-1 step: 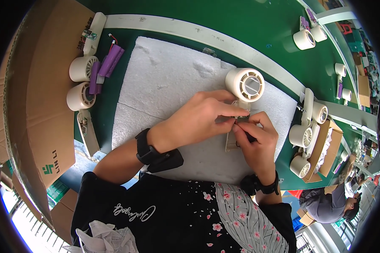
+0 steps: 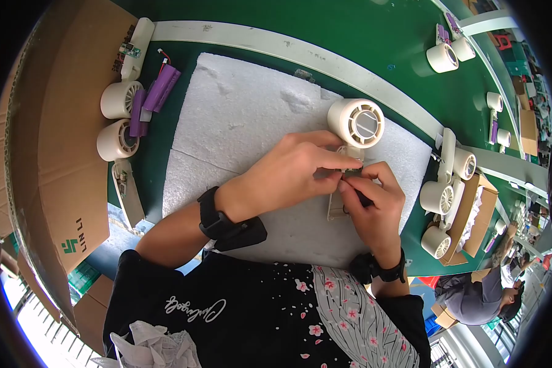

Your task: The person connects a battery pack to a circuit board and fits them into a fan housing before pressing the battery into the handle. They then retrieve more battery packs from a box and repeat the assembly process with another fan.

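A cream handheld fan [image 2: 356, 122] lies on a white foam sheet [image 2: 245, 104], its round head away from me and its opened handle [image 2: 336, 211] toward me. Over the upper part of the handle, my left hand [image 2: 300, 165] is closed on the fan, its index finger stretched across the inside and its thumb bent below. My right hand [image 2: 374, 199] meets it from the right, thumb and index finger pinched together close to my left thumb. What this pinch holds is too small and covered to make out. My fingers hide most of the handle's inside.
Left of the foam lie fan parts [image 2: 119, 101], purple battery cells [image 2: 162, 89] and a large cardboard box [image 2: 67, 141]. To the right are more fans [image 2: 437, 196] and a small open carton [image 2: 475, 221]. A pale rail [image 2: 288, 46] crosses the green table. Another person [image 2: 481, 297] sits far right.
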Motion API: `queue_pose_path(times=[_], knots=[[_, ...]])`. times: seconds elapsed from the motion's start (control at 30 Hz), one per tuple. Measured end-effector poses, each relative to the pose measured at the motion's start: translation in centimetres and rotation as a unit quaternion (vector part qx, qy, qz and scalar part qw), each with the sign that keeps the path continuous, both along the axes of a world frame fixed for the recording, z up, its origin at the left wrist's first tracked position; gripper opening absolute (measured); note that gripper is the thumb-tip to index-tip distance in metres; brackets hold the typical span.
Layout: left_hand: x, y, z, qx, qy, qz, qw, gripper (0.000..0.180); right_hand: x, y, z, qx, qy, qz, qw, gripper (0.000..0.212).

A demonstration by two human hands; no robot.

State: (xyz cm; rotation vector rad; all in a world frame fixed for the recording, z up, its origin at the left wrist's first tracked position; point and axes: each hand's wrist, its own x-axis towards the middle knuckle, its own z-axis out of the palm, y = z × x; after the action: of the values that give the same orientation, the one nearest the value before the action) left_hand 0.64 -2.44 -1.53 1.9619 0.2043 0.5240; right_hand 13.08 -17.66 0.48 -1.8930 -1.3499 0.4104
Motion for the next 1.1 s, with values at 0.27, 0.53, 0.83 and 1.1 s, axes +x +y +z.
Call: queue_pose_path(times=[0.27, 0.53, 0.83, 1.1], knots=[[0.2, -0.1, 0.2, 0.042, -0.018, 0.007, 0.999, 0.041, -0.1, 1.0, 1.1, 0.011, 0.018, -0.082, 0.996, 0.038], [0.1, -0.2, 0.2, 0.051, -0.005, 0.007, 0.999, 0.04, 0.8, 0.8, 0.8, -0.018, -0.015, -0.048, 0.999, 0.036], [0.5, 0.1, 0.4, 0.062, -0.014, 0.007, 0.998, 0.037, 1.2, 1.2, 0.7, 0.008, -0.021, -0.04, 0.999, 0.037], [0.7, 0.0, 0.1, 0.038, -0.009, -0.002, 0.999, 0.035, 1.4, 1.2, 0.6, 0.024, 0.004, -0.042, 0.999, 0.03]])
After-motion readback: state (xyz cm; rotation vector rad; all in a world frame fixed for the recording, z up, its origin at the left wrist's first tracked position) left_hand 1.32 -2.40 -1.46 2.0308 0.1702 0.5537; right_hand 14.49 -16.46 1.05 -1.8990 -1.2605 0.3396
